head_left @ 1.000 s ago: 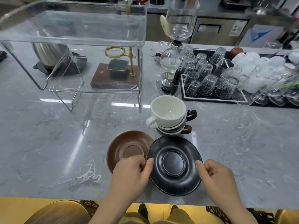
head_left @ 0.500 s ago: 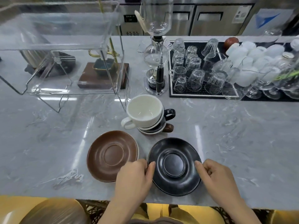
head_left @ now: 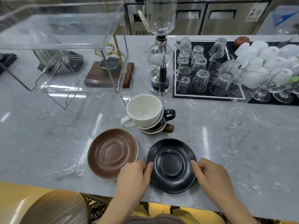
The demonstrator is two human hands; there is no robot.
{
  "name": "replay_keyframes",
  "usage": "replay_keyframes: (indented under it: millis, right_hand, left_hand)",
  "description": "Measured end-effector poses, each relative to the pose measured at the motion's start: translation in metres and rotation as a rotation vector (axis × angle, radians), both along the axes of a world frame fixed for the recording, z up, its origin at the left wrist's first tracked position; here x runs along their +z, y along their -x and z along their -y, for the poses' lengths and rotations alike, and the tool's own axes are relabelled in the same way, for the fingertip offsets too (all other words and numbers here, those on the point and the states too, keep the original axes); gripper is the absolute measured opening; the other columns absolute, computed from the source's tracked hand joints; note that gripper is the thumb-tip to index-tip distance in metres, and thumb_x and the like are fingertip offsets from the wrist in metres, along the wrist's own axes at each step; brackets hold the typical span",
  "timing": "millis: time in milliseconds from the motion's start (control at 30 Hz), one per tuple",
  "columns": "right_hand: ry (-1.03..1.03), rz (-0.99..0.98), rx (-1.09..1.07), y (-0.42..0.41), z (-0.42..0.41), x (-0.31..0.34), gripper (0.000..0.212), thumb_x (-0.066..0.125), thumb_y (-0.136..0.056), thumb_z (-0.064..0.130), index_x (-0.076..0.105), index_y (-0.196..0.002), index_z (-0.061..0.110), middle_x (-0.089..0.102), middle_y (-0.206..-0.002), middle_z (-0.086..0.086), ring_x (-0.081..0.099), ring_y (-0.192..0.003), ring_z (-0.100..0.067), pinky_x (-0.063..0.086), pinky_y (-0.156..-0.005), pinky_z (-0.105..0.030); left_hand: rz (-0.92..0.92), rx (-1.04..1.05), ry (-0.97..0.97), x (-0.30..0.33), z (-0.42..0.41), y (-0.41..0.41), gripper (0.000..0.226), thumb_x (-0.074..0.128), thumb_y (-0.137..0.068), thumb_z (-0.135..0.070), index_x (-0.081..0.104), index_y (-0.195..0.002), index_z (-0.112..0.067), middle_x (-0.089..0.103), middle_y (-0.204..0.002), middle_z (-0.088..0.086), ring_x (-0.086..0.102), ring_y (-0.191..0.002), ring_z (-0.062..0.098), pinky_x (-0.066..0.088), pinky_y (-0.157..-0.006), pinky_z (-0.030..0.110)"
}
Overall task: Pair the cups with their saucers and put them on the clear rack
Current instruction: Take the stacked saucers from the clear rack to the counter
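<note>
- A black saucer (head_left: 171, 165) lies flat on the grey marble counter (head_left: 234, 143), near its front edge, held from both sides.
- The left hand (head_left: 134, 177) pinches the saucer's left rim, thumb laid on top; the right hand (head_left: 213, 175) grips the right rim with curled fingers.
- Just left of it, a brown saucer (head_left: 112, 153) rests on the counter with a white rim showing beneath its right edge; the left hand's knuckles overlap its near right edge.
- Behind the two saucers stands a stack of cups: a white cup (head_left: 142, 111) on top, a black cup (head_left: 169, 114) under it, a brown cup (head_left: 169, 128) at the bottom.
- The clear rack (head_left: 64, 50) stands at the counter's back left, well apart from the saucers.
- A glass siphon brewer (head_left: 160, 46) rises behind the cups; a black mat of upturned glasses (head_left: 200, 75) fills the back right.
</note>
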State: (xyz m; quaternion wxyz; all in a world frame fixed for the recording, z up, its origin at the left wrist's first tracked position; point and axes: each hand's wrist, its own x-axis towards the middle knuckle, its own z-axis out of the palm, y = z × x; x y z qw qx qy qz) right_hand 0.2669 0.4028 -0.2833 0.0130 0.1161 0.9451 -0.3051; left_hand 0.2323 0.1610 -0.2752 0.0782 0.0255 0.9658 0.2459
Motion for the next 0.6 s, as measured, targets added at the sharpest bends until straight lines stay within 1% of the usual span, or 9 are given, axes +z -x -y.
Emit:
replay_keyframes:
  millis: [67,133,467,600]
  right_hand:
    - [0.004,0.001,0.005,0.002,0.000,0.000,0.049,0.058,-0.093,0.040,0.035,-0.054,0.023,0.035,-0.042,0.004,0.036,-0.042,-0.013,0.029,-0.044,-0.029]
    - [-0.001,0.009,0.005,0.003,-0.001,-0.001,0.049,0.058,-0.093,0.041,0.035,-0.054,0.023,0.035,-0.042,0.003,0.036,-0.042,-0.013,0.029,-0.044,-0.028]
    - [-0.045,0.082,0.001,0.010,-0.004,0.001,0.052,0.059,-0.091,0.049,0.036,-0.052,0.023,0.040,-0.043,0.002,0.045,-0.048,-0.013,0.030,-0.046,-0.027]
    - [-0.031,0.079,0.017,0.011,-0.005,0.002,0.052,0.059,-0.091,0.049,0.035,-0.052,0.023,0.039,-0.043,0.002,0.043,-0.047,-0.013,0.030,-0.046,-0.027]
  left_hand:
    - [-0.008,0.002,-0.002,0.000,0.000,-0.001,0.056,0.058,-0.096,-0.045,0.030,-0.051,-0.027,0.035,-0.041,-0.007,0.035,-0.039,0.007,0.021,-0.042,0.022]
    - [-0.011,0.014,-0.005,0.000,-0.001,-0.002,0.056,0.059,-0.096,-0.045,0.030,-0.051,-0.027,0.035,-0.040,-0.007,0.035,-0.038,0.006,0.017,-0.041,0.017]
    - [0.034,0.023,0.103,0.007,-0.005,0.000,0.055,0.051,-0.097,-0.052,0.029,-0.054,-0.026,0.037,-0.046,-0.006,0.037,-0.044,0.007,0.018,-0.042,0.018]
    - [0.030,0.024,0.099,0.008,-0.005,0.000,0.056,0.053,-0.096,-0.052,0.028,-0.053,-0.026,0.036,-0.045,-0.007,0.035,-0.043,0.005,0.017,-0.042,0.018]
